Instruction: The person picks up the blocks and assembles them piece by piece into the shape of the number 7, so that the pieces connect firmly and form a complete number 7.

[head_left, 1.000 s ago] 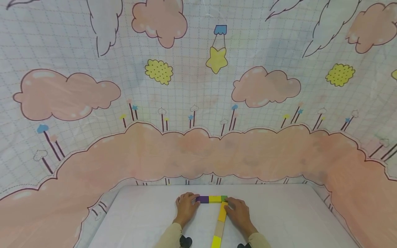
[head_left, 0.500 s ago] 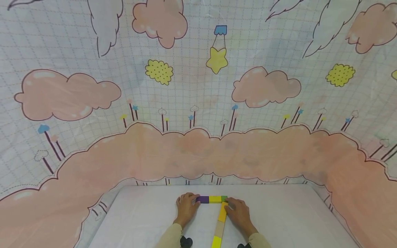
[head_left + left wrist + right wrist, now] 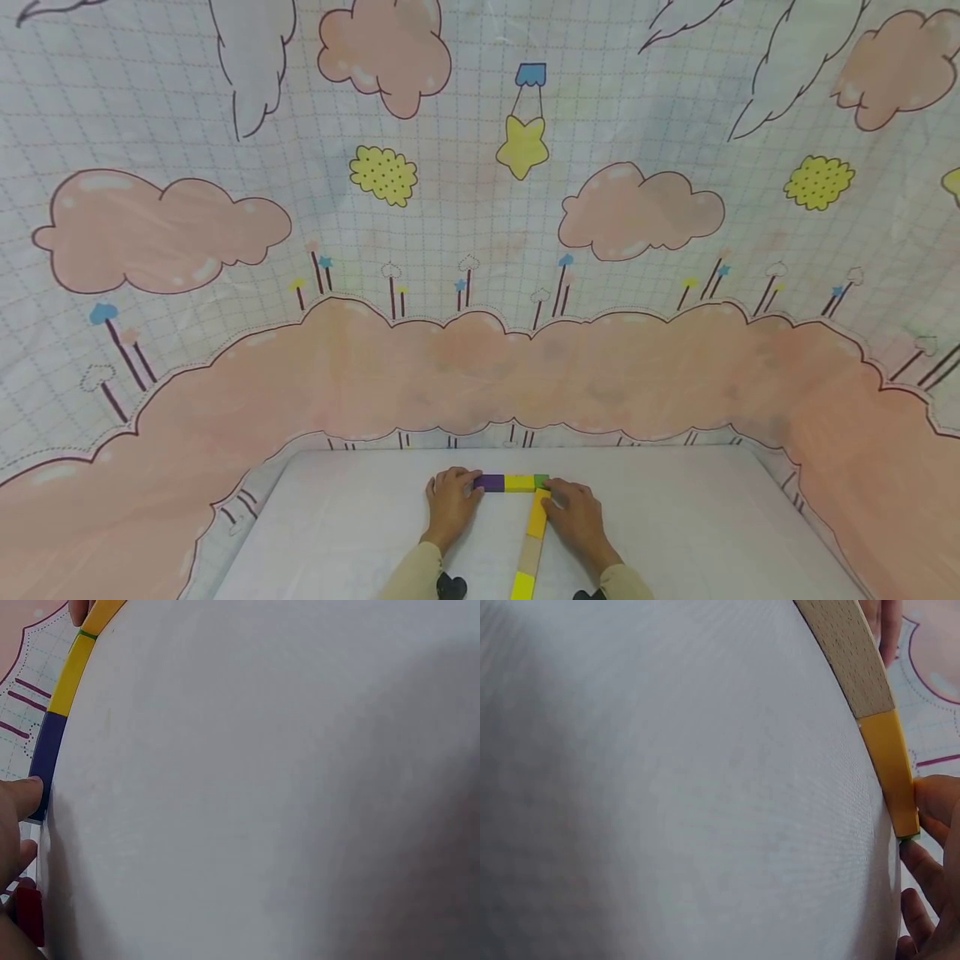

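Note:
In the head view, my left hand (image 3: 452,504) is at the left end of a purple block (image 3: 491,483), thumb on the near edge and a finger on the far one. A yellow block (image 3: 519,482) and a small green block (image 3: 542,481) continue that row. My right hand (image 3: 577,517) rests its fingertips at the green block and the side of an orange block (image 3: 536,515) that runs toward me from the corner. The left wrist view shows a red block (image 3: 30,916) beside the left hand's lower fingers; much of it is hidden.
A plain wood block (image 3: 529,552) and another yellow block (image 3: 522,585) extend the near-running row to the frame's bottom edge. The white table (image 3: 675,517) ends in front of a cloud-patterned cloth (image 3: 562,375). Black heart-shaped items (image 3: 452,586) sit at both wrists.

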A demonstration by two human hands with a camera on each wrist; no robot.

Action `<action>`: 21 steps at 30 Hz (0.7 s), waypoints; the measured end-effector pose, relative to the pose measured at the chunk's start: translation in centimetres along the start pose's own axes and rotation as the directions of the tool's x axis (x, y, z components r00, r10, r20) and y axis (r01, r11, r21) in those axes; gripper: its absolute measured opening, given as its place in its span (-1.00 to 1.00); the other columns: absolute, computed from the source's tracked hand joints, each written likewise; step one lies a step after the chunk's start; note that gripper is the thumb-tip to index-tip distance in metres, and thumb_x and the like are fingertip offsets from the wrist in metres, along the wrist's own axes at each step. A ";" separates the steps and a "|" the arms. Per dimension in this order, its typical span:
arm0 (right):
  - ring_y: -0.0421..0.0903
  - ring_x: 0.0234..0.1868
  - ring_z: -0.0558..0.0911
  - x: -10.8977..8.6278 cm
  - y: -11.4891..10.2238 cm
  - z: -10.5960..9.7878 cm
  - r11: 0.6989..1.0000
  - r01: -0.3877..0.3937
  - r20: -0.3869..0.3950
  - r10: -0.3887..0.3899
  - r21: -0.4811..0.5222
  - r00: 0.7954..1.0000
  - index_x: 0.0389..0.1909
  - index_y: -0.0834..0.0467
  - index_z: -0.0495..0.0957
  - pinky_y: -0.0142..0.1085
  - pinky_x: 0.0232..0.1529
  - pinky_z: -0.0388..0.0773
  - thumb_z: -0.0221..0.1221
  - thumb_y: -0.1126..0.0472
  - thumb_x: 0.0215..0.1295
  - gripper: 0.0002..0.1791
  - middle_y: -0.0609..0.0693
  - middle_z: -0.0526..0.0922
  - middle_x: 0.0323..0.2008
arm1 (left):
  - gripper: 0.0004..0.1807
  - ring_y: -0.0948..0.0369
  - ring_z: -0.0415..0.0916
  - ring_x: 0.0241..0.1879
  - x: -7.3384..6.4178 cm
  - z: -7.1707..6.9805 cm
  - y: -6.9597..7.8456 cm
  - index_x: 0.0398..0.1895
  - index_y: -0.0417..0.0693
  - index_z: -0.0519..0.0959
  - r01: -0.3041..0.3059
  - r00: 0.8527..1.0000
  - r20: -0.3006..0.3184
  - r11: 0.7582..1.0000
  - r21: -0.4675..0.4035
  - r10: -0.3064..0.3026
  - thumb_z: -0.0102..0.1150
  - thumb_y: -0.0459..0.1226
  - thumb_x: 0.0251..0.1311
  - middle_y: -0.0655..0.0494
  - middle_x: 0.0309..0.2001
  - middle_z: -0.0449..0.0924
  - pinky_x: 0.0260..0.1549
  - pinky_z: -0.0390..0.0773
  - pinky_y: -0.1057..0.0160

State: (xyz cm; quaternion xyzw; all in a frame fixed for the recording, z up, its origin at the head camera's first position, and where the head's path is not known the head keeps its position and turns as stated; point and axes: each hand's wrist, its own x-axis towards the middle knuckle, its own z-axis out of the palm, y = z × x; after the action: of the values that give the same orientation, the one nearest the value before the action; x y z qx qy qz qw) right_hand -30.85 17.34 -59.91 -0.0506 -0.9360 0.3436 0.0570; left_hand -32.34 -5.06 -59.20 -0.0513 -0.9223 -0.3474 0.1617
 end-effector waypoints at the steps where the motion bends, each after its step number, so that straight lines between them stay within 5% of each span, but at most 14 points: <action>1: 0.08 0.27 0.44 0.0 0.0 0.0 1.000 -0.001 0.000 0.001 0.000 1.000 0.11 -0.12 0.62 0.23 0.28 0.28 0.26 0.04 0.27 -0.63 -0.06 0.63 0.17 | -0.70 -0.08 0.41 0.10 0.0 0.0 0.0 -0.02 0.01 0.71 0.006 1.000 0.004 1.000 0.001 -0.006 0.34 -0.24 0.16 -0.01 -0.06 0.60 0.27 0.08 -0.38; 21: 0.07 0.27 0.44 0.3 0.1 0.4 1.000 -0.014 -0.006 0.014 0.003 1.000 0.10 -0.13 0.63 0.20 0.28 0.31 0.28 0.06 0.26 -0.64 -0.08 0.64 0.15 | -0.67 -0.09 0.40 0.10 -0.1 0.2 0.2 0.01 0.00 0.69 0.006 1.000 0.001 1.000 0.001 -0.006 0.36 -0.25 0.13 -0.04 -0.04 0.61 0.26 0.07 -0.39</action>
State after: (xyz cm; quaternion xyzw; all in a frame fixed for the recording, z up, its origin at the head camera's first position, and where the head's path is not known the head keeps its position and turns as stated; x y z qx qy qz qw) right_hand -31.15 17.25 -60.25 -0.0582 -0.9349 0.3454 0.0572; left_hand -32.25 -4.76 -59.21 -0.0486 -0.9227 -0.3473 0.1604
